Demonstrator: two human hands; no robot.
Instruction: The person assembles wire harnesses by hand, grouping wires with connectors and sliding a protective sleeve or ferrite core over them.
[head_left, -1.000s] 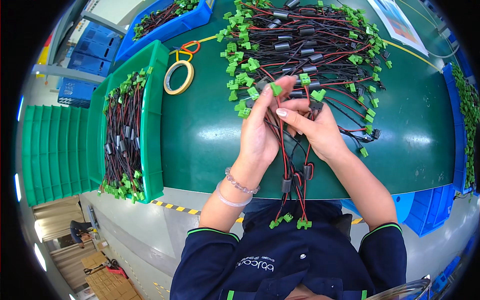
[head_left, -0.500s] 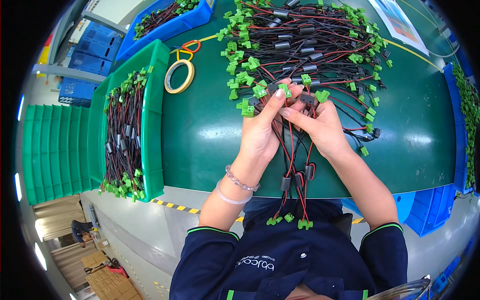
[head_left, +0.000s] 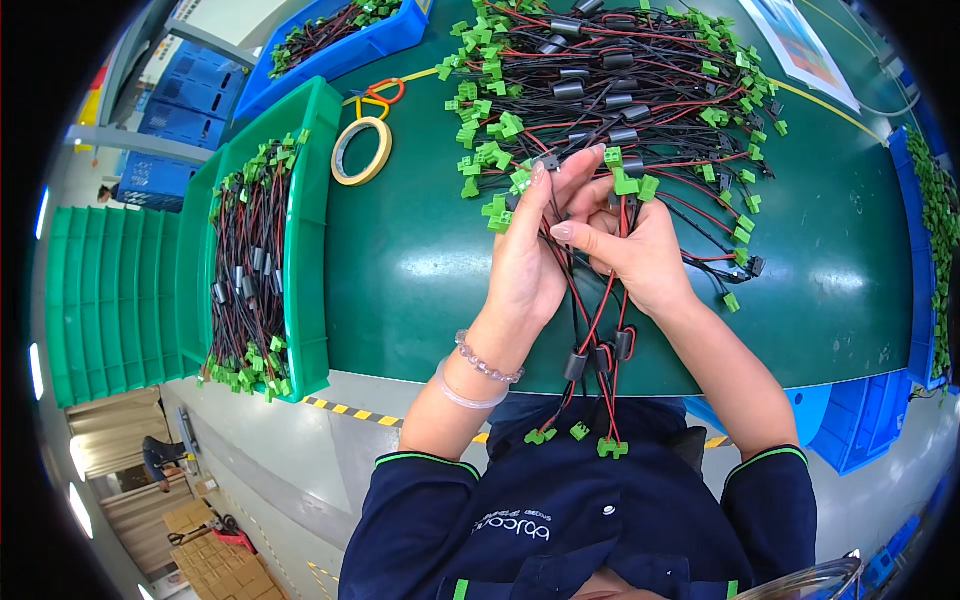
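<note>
Both hands have drifted slightly farther up the table since a second ago, bunching the wires tighter. Head view: left hand (head_left: 528, 265) and right hand (head_left: 640, 255) grip a wire bundle (head_left: 597, 330) together, fingers closed around it near mid-table; its green plugs dangle off the near edge. Far beyond lies the wire pile (head_left: 610, 90). Left sit a tape roll (head_left: 361, 151) and green bin (head_left: 312, 230).
</note>
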